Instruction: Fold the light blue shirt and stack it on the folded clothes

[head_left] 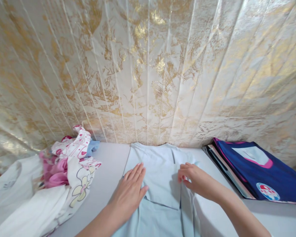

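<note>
A pale blue garment (160, 174), apparently a shirt, is spread in the middle of the white surface, its top edge close to the wall. My left hand (131, 191) rests flat on its left side with the fingers stretched out. On the right side, my right hand (193, 176) has its fingers bent and pinched on the garment's edge, where the cloth is partly lifted and folded. A dark line of shadow or seam crosses the cloth between the hands. The garment's lower end runs out of view at the bottom.
To the left lies a loose heap of clothes (76, 194), white, pink and flower-printed. At the right is a stack of folded garments (241, 176), topped by a navy blue one (249, 177) with a round badge. A gold-patterned shiny covering (148, 72) hangs behind the white surface (108, 161).
</note>
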{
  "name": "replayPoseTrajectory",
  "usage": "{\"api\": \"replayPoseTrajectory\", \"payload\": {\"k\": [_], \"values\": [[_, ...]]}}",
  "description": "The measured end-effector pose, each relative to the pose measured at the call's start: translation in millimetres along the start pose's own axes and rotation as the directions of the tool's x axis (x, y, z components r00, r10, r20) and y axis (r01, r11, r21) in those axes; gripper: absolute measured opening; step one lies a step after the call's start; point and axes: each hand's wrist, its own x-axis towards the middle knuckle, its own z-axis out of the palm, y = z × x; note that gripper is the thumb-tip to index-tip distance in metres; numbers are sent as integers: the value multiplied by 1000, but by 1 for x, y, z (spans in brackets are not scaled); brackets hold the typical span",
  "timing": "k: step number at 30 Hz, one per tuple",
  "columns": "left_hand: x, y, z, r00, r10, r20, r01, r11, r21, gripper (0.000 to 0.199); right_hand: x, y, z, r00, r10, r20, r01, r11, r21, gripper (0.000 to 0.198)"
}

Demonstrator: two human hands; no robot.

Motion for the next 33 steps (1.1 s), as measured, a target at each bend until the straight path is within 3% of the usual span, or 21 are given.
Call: {"api": "replayPoseTrajectory", "payload": {"k": [4, 7, 10, 16, 21, 24, 27, 33], "values": [[-8, 6, -1, 998, 8, 58, -4, 998, -57, 59, 13, 11, 7, 983, 111, -143, -112, 994, -4, 37], [-7, 2, 0, 998, 3, 66, 2, 997, -74, 56, 27, 17, 20, 941, 232, -246, -243, 970, -13, 32], [-7, -3, 1, 999, 18, 50, -14, 997, -81, 53, 37, 25, 32, 916, 276, -290, -275, 960, 48, 25], [-9, -5, 1, 997, -9, 79, 16, 996, -92, 61, 42, 39, 33, 894, 347, -284, -313, 936, 160, 12], [-10, -4, -9, 984, -22, 178, 42, 993, -108, 68, 39, 38, 29, 873, 413, -259, -345, 899, 270, 12], [-1, -6, -21, 976, -35, 215, 62, 991, -120, 68, 38, 32, 29, 877, 428, -216, -347, 877, 332, 17], [18, -4, -26, 987, -14, 160, 30, 994, -101, 62, 36, 26, 28, 887, 421, -192, -317, 855, 411, 31], [53, 6, -8, 993, -23, 116, 31, 997, -65, 61, 34, 21, 31, 923, 383, -36, -303, 783, 542, 59]]}}
